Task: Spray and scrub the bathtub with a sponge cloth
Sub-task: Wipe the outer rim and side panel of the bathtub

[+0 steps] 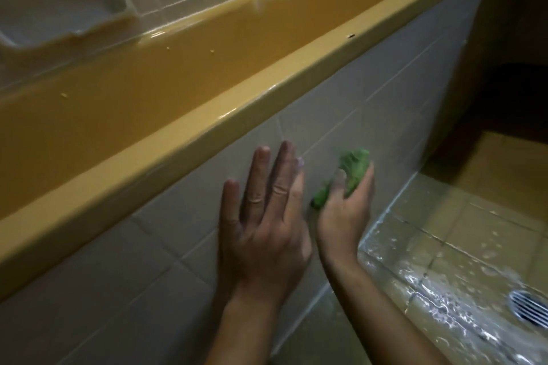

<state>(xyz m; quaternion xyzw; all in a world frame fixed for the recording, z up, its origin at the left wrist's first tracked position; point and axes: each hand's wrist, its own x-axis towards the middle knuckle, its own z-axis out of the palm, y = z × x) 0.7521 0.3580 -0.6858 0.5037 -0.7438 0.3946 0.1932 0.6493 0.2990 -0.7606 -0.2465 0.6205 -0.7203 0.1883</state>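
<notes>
At left we see the glossy mustard-yellow bathtub (166,68), its rim above a pale grey tiled side panel (385,83). Our left hand (264,216) lies flat on that panel, fingers straight. Just beside it, our right hand (344,210) grips the crumpled green sponge cloth (353,169) against the tiles. We judge the scrubbing step under way; the next move calls for firm strokes along the panel. At right, the wet tiled floor (444,246) carries a round metal drain (530,308), cut off by the frame. No spray bottle shows, and the cloth is blurred.
</notes>
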